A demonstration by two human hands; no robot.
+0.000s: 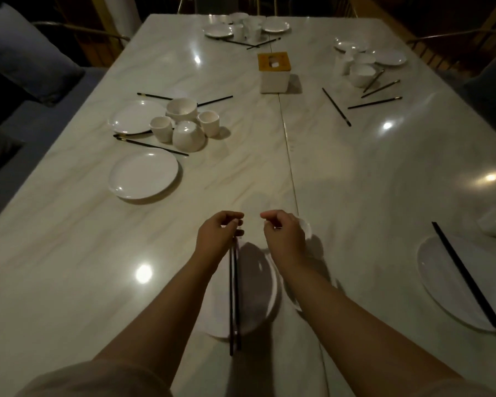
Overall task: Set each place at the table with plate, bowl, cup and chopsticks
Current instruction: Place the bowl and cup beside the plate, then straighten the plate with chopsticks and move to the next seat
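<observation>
The left hand (218, 233) pinches black chopsticks (233, 296) over a white plate (258, 296); the right hand (284, 233) is curled, seemingly holding nothing.

You have eight white plates (143, 173) on the table (355, 173) and one tissue box (274, 73). In the left cluster you have two cups (161, 127) and two bowls (182, 108). Four loose chopsticks (374, 103) lie upper right.

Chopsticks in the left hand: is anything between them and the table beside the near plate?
The left hand pinches the chopsticks, which lie across the near plate's left side. Nothing visible occupies the bare table to its left.
</observation>
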